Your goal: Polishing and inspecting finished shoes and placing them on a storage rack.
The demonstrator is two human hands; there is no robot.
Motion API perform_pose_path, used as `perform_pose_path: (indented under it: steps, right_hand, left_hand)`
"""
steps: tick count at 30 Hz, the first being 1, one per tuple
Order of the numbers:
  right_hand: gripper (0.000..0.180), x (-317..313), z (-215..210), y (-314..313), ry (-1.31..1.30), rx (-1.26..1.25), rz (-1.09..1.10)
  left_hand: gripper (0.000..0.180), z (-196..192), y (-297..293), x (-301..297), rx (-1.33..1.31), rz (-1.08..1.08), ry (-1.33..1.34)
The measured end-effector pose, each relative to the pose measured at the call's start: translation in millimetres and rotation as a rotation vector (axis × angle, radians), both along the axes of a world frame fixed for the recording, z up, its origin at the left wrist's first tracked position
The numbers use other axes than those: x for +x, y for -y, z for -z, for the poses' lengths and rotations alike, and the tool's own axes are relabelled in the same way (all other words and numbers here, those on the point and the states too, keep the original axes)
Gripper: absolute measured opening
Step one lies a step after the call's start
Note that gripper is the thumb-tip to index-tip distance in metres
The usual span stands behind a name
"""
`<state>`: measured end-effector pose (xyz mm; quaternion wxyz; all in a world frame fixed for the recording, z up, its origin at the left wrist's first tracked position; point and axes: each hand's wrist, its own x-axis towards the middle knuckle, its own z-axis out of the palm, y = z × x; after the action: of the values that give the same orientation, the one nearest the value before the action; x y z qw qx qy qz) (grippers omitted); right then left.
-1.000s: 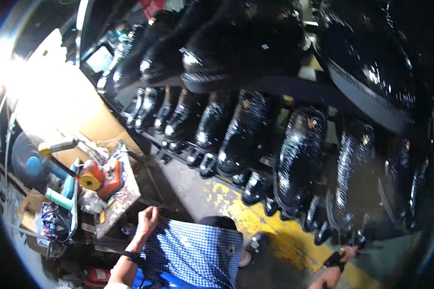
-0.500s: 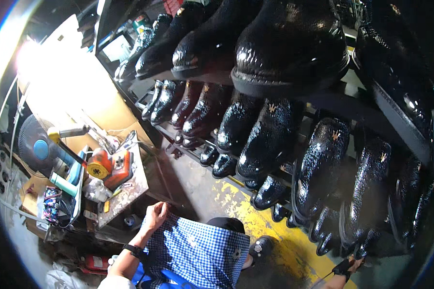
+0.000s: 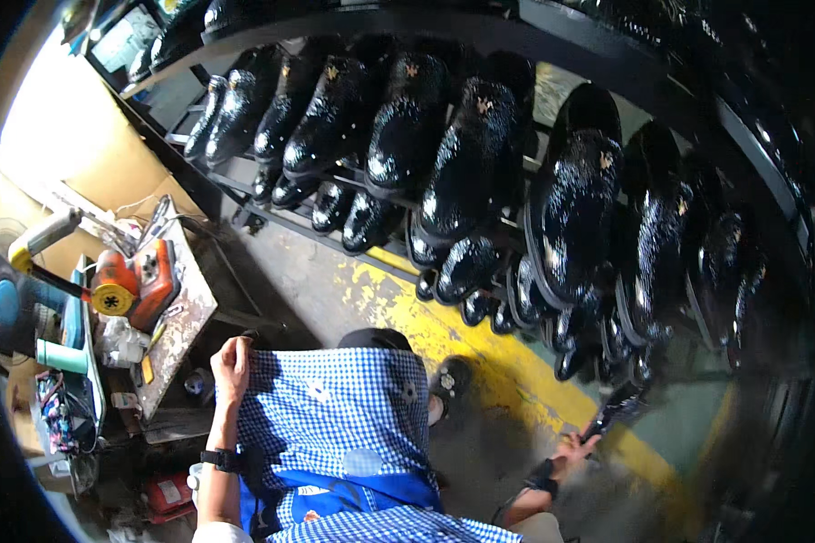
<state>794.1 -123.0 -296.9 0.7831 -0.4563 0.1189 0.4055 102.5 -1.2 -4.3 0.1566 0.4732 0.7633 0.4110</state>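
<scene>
My left hand is closed at the upper left corner of the blue-and-white checked apron, with its fingers curled against the cloth's edge. Low on the right, my right hand grips the near end of a glossy black shoe. That shoe slants up and away from my fingers, below the rack of shiny black shoes. Its far part blends into the dark shoes behind. Gold-coloured ornaments show on several of the racked shoes.
Several tiers of dark rack rails fill the far side and the right. At left a worktable bears an orange machine. My shod foot is on the floor beside a worn yellow stripe.
My view has tipped down and right, so rack and table sit higher and further left. My right hand has come away from the rack toward me, bringing a black shoe. My left hand stays at the apron.
</scene>
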Motion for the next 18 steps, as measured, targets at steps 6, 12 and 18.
perform_pose_path:
  steps: [6, 12, 18]
  right_hand:
    - [0.055, -150, -86, 58, -0.415, -0.09, 0.011]
    - [0.043, -237, -162, 28, 0.072, -0.298, -0.452]
    - [0.037, -292, -219, -47, -0.188, -0.226, -0.851]
  left_hand:
    - [0.024, 2, 16, -23, -0.001, 0.009, 0.068]
    - [0.024, -2, 27, -36, 0.022, 0.055, 0.406]
    - [0.027, -31, 37, -25, 0.015, 0.072, 0.668]
